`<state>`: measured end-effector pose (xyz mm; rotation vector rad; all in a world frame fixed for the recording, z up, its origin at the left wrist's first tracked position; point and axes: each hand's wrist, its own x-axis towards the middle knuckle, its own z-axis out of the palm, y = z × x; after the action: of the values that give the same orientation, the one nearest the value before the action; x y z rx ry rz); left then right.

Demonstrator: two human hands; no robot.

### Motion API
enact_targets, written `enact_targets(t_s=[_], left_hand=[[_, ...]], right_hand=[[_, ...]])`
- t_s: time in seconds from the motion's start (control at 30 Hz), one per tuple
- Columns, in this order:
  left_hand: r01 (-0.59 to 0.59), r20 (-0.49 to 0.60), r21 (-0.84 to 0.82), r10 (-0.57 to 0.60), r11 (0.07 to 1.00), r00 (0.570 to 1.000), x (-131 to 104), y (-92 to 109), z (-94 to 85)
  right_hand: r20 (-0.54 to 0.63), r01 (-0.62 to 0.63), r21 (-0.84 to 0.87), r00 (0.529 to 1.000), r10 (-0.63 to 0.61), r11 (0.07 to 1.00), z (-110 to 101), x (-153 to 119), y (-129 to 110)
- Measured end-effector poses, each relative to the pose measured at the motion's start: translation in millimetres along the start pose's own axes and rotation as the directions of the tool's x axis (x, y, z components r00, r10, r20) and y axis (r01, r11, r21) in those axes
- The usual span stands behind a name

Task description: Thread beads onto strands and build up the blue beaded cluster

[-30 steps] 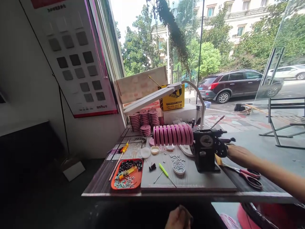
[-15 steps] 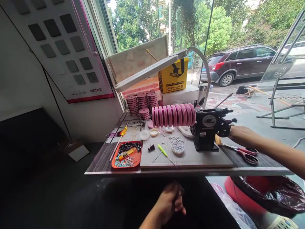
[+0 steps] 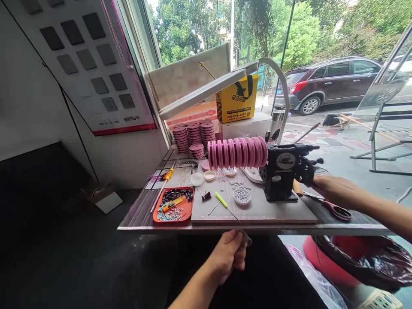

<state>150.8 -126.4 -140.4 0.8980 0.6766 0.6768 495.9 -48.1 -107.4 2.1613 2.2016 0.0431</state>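
Observation:
My left hand (image 3: 227,255) is just below the table's front edge, fingers closed in a pinch on a small greyish cloth (image 3: 246,238). Fine lines (image 3: 236,210) run down toward it from a row of pink spools (image 3: 238,153) mounted side by side on a black hand-cranked winding machine (image 3: 281,171). At the machine's right side my right hand (image 3: 331,186) grips at the black hand wheel (image 3: 305,171); its fingertips are hidden. A white dish of small silvery beads (image 3: 241,197) and a green-handled hook tool (image 3: 221,199) lie on the grey board (image 3: 273,212).
An orange tray (image 3: 189,204) of small black and silvery parts stands left. Stacked pink spools (image 3: 195,135) are behind, under a white lamp (image 3: 206,92). Scissors (image 3: 337,211) lie beside my right forearm. A lined red bin (image 3: 325,259) stands below right.
My left hand has risen toward the table edge, and the greyish cloth now shows more clearly in its fingers. My right hand stays at the hand wheel. The view has shifted slightly.

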Motion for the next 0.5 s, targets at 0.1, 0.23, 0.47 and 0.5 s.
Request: enact_targets(t_s=[0.1, 0.23, 0.47, 0.5], left_hand=[[0.062, 0.033, -0.016, -0.062, 0.998, 0.998, -7, 8, 4.7], [0.138, 0.083, -0.051, -0.134, 0.989, 0.988, -13, 25, 11.0], [0.03, 0.001, -0.048, -0.03, 0.998, 1.0, -3, 9, 0.8], [0.004, -0.017, -0.042, -0.005, 0.999, 1.0, -1, 3, 0.4]], right_hand=[[0.013, 0.006, 0.013, 1.0, -0.006, 1.0, -3, -2, 0], [0.014, 0.01, 0.036, 1.0, -0.01, 0.999, -3, -4, 0], [-0.042, -0.005, 0.06, 0.999, 0.007, 0.998, 4, -7, -2], [-0.056, -0.003, 0.064, 0.998, 0.006, 0.998, 5, -6, -2]])
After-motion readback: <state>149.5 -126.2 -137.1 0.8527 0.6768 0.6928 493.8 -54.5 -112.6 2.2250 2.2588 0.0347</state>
